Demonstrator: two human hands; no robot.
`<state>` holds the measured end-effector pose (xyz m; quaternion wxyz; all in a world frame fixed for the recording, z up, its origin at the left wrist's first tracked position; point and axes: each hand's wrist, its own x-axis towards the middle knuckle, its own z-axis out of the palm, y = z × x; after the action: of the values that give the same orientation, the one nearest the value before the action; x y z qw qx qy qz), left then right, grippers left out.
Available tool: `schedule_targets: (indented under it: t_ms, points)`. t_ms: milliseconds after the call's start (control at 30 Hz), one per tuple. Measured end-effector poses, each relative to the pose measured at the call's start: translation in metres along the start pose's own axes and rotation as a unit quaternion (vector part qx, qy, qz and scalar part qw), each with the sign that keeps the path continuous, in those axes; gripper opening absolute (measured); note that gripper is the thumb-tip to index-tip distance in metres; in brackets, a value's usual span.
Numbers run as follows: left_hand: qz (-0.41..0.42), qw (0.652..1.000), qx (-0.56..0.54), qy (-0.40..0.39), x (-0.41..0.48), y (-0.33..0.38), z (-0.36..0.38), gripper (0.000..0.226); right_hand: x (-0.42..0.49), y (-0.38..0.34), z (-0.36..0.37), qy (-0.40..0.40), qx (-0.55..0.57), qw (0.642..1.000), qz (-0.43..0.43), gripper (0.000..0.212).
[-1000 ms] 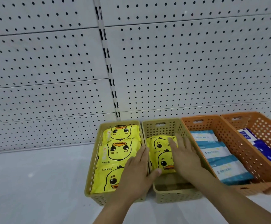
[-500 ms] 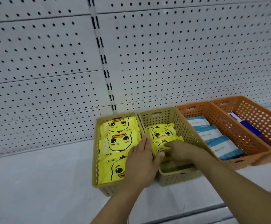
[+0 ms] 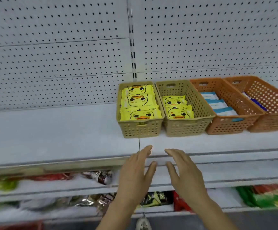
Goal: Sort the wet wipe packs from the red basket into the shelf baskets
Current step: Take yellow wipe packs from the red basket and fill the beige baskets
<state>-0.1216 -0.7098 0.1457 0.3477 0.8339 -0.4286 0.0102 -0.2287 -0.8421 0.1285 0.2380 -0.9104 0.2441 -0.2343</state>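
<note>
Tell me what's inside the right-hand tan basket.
Two yellow duck-print wipe packs lie overlapping in the right-hand tan basket. Whatever is under them is covered, and the front wall hides the floor.

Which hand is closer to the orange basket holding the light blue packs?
Right. The right hand hangs open below and left of the orange basket; the left hand is farther left, below the leftmost tan basket. Neither touches it.

Shop: pegboard-backed shelving (image 3: pixel 52 135), stock baskets (image 3: pixel 141 130) (packaged goods (image 3: pixel 267 199) on lower tiers).
</note>
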Motion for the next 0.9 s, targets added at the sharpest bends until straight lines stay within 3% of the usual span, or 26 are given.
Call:
schedule_targets:
  t_ms: [333, 600, 900]
  points:
    - [-0.261, 0.957, 0.032, -0.126, -0.203, -0.081, -0.033, 0.050, -0.121, -0.049, 0.072, -0.267, 0.048, 0.961, 0.047, 0.043]
    - [-0.379, 0.919, 0.006, -0.111, -0.309, -0.175, -0.092, 0.054, -0.149, -0.156, 0.164, -0.370, 0.047, 0.928, 0.003, 0.039]
    - [-0.498, 0.860, -0.046, -0.102, -0.416, -0.334, -0.195, 0.043, -0.203, -0.318, 0.332, -0.485, 0.074, 0.871, -0.006, 0.029]
